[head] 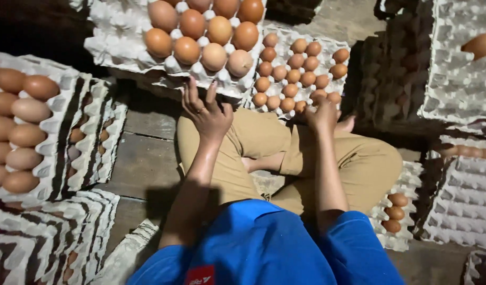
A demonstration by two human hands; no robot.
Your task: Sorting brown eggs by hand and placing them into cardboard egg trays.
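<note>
Hands at work over egg trays. Left hand spread, empty, at 6 o'clock of the large-egg tray. Right hand curled on the small-egg tray near edge; grasp unclear. Advice: lift eggs singly, light fingertip pressure.

Front tray: pale moulded-pulp egg tray, lying flat on a stack ahead of the crossed legs, nearest the right hand.
Contents: small brown eggs, upright in cups, most cups filled.
Adjacent tray: same type, left of it, higher stack.
Contents: larger brown eggs.
</note>
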